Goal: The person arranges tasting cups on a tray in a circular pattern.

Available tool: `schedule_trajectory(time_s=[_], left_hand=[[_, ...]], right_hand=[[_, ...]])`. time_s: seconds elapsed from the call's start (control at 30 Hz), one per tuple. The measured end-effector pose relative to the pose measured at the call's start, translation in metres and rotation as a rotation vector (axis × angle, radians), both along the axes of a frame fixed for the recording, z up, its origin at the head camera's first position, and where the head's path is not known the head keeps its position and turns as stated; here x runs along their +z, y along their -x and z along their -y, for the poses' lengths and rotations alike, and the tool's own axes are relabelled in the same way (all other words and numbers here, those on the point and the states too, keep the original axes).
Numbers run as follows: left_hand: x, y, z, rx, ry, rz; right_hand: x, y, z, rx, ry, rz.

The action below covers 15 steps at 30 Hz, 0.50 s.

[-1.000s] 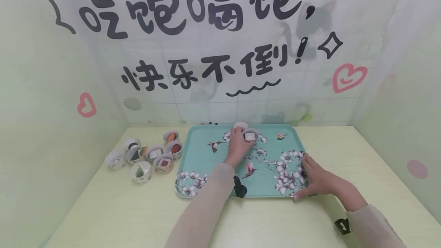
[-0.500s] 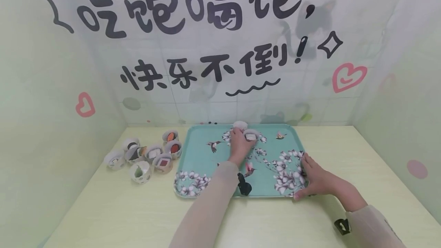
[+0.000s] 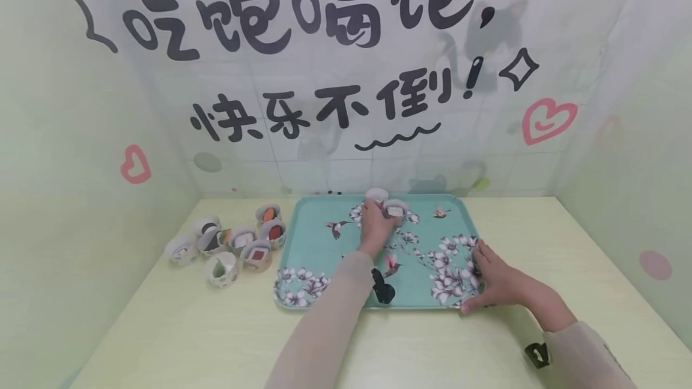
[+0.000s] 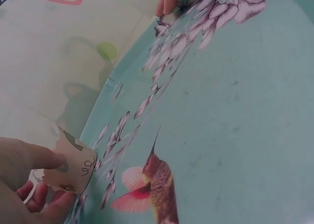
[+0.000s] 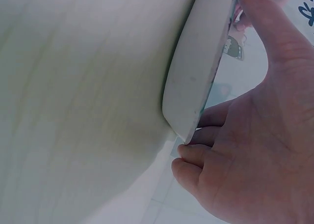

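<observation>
My left hand (image 3: 376,227) pinches a small patterned paper cup (image 3: 396,211) with a white square piece in it, near the back of the teal floral tray (image 3: 313,251). In the left wrist view, this cup (image 4: 76,162) shows its printed side, with a finger pressed against it. Just behind the hand on the tray stands a second paper cup (image 3: 376,195). At the tray's near right corner my right hand (image 3: 505,281) grips the rim, thumb along the front edge and fingers on the right side. Part of the tray's pale underside (image 5: 198,62) shows in the right wrist view.
Several paper cups stand left of the tray, among them one with a leaf-like green piece (image 3: 221,269), one with an orange piece (image 3: 268,214) and one with a dark red square (image 3: 256,255). A printed curtain (image 3: 346,167) closes off the table's back.
My left hand and its cup have shifted slightly to the right, away from the cup behind. My right hand has stayed on the tray's corner.
</observation>
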<state>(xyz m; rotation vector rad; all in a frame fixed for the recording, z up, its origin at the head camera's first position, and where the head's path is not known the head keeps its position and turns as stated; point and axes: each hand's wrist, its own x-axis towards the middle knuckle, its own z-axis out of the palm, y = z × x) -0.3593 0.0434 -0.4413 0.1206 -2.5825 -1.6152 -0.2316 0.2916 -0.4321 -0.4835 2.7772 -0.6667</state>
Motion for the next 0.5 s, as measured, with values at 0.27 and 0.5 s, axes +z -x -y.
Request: schedule_trajectory(time_s=[0.27, 0.5], left_hand=[[0.001, 0.004, 0.015, -0.036, -0.013, 0.006], [0.006, 0.000, 0.034, -0.082, 0.002, 0.013]], right_hand=[[0.000, 0.001, 0.002, -0.004, -0.006, 0.000], [-0.001, -0.001, 0.002, -0.014, 0.003, 0.000]])
